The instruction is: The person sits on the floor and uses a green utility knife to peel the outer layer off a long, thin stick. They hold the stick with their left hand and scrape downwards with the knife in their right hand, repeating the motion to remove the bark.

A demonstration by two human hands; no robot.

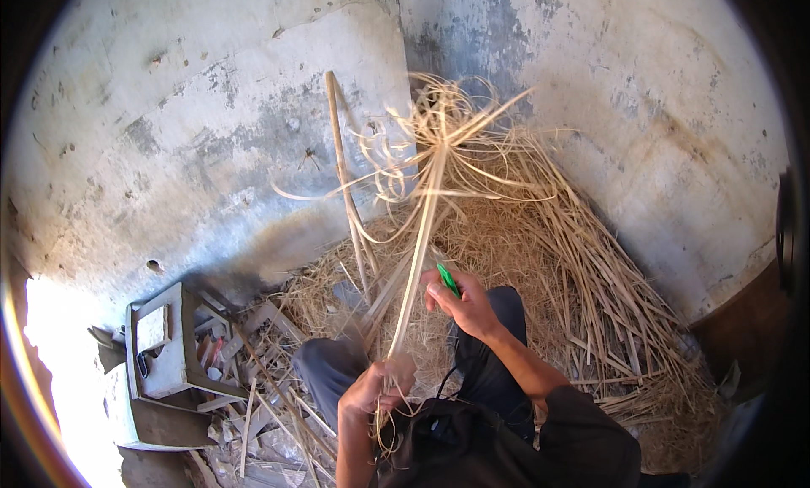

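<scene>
My left hand (380, 385) is closed round the lower end of a long pale bamboo stick (419, 256), its fingers slightly blurred. The stick slants up and away from me; at its far end a tuft of thin curled shavings (443, 121) fans out. A few fine curls hang below my left hand. Beside the stick, on its right, my right hand (467, 309) grips a green-handled knife (447, 279). The knife's tip is smeared, so I cannot tell whether it touches the stick.
A heap of long split strips (603, 285) and loose shavings lies against the right wall. One thick pole (339, 142) leans on the left wall. At lower left stands a worn wooden stool (177, 345), tipped over, among scattered scraps (270, 425). My bent knees flank the work.
</scene>
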